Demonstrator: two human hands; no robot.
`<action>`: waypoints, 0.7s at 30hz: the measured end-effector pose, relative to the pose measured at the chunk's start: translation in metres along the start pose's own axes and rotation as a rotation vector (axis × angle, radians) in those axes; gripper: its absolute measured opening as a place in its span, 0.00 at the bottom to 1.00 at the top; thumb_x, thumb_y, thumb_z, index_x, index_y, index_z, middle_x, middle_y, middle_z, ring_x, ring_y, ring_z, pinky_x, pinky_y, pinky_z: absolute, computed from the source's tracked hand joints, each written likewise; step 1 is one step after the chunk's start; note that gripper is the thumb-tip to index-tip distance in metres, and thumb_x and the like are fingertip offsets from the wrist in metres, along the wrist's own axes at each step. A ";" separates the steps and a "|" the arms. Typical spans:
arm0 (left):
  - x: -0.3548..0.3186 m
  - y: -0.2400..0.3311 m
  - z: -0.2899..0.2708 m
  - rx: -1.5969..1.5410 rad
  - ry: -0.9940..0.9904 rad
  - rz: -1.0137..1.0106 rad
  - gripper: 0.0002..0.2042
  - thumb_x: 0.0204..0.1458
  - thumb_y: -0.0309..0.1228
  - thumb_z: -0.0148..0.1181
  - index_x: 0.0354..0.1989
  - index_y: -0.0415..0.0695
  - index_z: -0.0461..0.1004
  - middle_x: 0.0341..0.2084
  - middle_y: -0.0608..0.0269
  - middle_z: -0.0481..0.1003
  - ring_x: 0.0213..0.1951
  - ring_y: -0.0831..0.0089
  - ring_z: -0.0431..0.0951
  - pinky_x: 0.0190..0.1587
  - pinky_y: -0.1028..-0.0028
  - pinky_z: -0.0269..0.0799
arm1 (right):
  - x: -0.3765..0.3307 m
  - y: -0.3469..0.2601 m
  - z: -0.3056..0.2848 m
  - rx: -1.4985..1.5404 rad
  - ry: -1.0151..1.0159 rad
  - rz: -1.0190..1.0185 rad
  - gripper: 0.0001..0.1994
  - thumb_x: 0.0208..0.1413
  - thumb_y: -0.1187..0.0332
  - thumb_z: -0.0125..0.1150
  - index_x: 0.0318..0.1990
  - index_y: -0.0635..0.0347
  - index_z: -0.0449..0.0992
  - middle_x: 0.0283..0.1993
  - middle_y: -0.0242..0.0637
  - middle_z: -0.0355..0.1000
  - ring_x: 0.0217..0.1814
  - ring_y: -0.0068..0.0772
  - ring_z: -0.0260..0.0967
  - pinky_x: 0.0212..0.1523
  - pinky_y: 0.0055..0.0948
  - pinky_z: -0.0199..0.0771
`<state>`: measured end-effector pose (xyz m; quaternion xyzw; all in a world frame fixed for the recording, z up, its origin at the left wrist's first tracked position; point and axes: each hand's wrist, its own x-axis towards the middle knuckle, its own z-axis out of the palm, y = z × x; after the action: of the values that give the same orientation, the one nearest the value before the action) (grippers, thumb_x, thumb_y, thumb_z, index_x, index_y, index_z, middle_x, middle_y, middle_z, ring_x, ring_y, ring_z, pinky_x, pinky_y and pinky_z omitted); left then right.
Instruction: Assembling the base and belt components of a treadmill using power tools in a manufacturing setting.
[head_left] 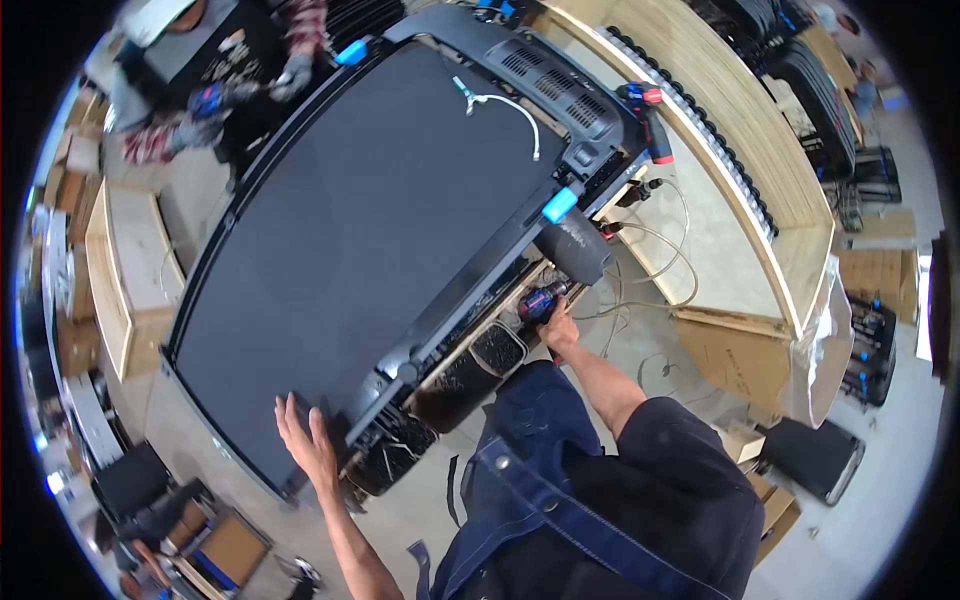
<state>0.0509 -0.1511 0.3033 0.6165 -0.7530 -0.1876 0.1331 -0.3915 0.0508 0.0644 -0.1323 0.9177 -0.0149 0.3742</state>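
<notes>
A treadmill [330,230] with a wide black belt and a vented motor cover lies in front of me. My left hand [308,445] is over the belt's near left corner, fingers stretched and apart, holding nothing; whether it touches the belt I cannot tell. At the treadmill's near side, my right hand [560,330] is wrapped round the handle of a blue and black cordless drill [540,303]. The drill sits low beside the side rail, above dark parts bins [460,390]. A white cable [515,105] with a connector rests on the belt near the motor cover.
Across the treadmill, a gloved person holds another power drill [208,100]. A red and blue power tool [655,125] stands by the motor end, next to a long wooden crate [760,260] with a row of rollers. Hoses [690,270] hang there. Another wooden crate [120,270] is at left.
</notes>
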 end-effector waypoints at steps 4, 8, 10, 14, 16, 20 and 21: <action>-0.050 0.063 0.004 -0.207 0.270 -0.011 0.15 0.58 0.27 0.61 0.54 0.38 0.75 0.53 0.46 0.75 0.56 0.51 0.74 0.59 0.60 0.68 | -0.021 0.039 -0.059 0.164 -0.099 -0.312 0.52 0.42 0.56 0.75 0.73 0.58 0.50 0.53 0.56 0.76 0.55 0.50 0.76 0.58 0.41 0.74; -0.099 0.146 0.062 -0.451 0.008 0.164 0.06 0.53 0.25 0.65 0.39 0.40 0.81 0.30 0.55 0.79 0.32 0.63 0.80 0.37 0.68 0.76 | -0.101 0.064 -0.156 0.575 -0.447 -0.328 0.43 0.44 0.60 0.75 0.67 0.64 0.59 0.43 0.47 0.77 0.41 0.37 0.78 0.46 0.39 0.79; -0.088 0.167 0.123 -0.636 -0.254 0.056 0.09 0.57 0.31 0.65 0.42 0.40 0.80 0.32 0.56 0.81 0.33 0.67 0.82 0.37 0.70 0.77 | -0.110 0.070 -0.183 0.693 -0.717 -0.266 0.40 0.43 0.61 0.76 0.64 0.65 0.64 0.45 0.47 0.77 0.41 0.36 0.78 0.44 0.35 0.79; -0.030 0.166 0.270 -0.488 -0.348 -0.128 0.14 0.59 0.39 0.62 0.45 0.40 0.79 0.38 0.48 0.82 0.41 0.56 0.84 0.45 0.65 0.77 | -0.078 0.042 -0.197 -0.143 -0.442 -0.637 0.37 0.42 0.56 0.73 0.63 0.57 0.69 0.43 0.49 0.79 0.43 0.49 0.79 0.47 0.44 0.78; -0.002 0.184 0.317 -0.369 -0.391 -0.215 0.14 0.58 0.42 0.58 0.44 0.46 0.80 0.39 0.50 0.82 0.44 0.46 0.81 0.47 0.53 0.74 | -0.062 0.053 -0.208 -0.312 -0.367 -0.701 0.36 0.43 0.54 0.68 0.63 0.52 0.70 0.46 0.53 0.79 0.48 0.56 0.77 0.50 0.49 0.77; 0.021 0.134 0.428 -0.048 -0.189 -0.167 0.15 0.60 0.43 0.57 0.44 0.45 0.78 0.35 0.57 0.81 0.34 0.50 0.79 0.40 0.53 0.75 | -0.049 0.047 -0.229 -0.464 -0.496 -0.875 0.35 0.46 0.58 0.64 0.66 0.49 0.67 0.44 0.56 0.79 0.47 0.62 0.77 0.50 0.54 0.77; 0.022 0.122 0.450 0.120 0.028 0.029 0.15 0.62 0.44 0.56 0.42 0.43 0.76 0.30 0.60 0.80 0.30 0.56 0.79 0.34 0.57 0.75 | -0.045 0.046 -0.233 -0.459 -0.538 -0.898 0.34 0.47 0.59 0.63 0.66 0.49 0.67 0.44 0.56 0.79 0.47 0.62 0.77 0.50 0.54 0.77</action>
<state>-0.2552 -0.0982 -0.0446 0.6150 -0.7698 -0.1314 0.1091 -0.5324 0.0901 0.2575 -0.5865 0.6237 0.0616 0.5131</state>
